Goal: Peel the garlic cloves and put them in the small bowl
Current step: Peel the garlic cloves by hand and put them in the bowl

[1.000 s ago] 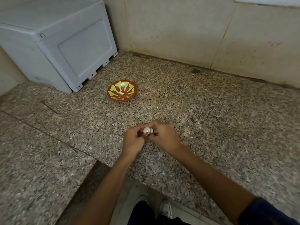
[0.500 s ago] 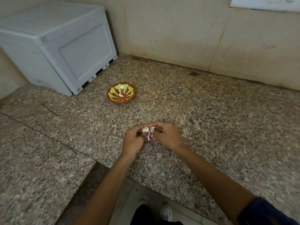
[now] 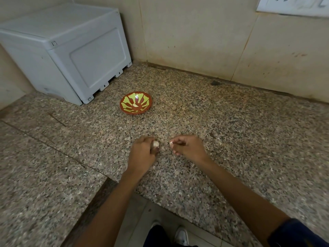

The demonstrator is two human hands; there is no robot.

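Head view — forward, downward, close

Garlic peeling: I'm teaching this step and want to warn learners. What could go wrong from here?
1. The right hand pinches only a small pale piece at its fingertips; it could drop and be hard to spot on the speckled counter.
2. The bowl sits well beyond both hands, so a clove may slip on the way.
3. The left hand holds the garlic near the counter's front edge; dropped, it might roll to the floor.
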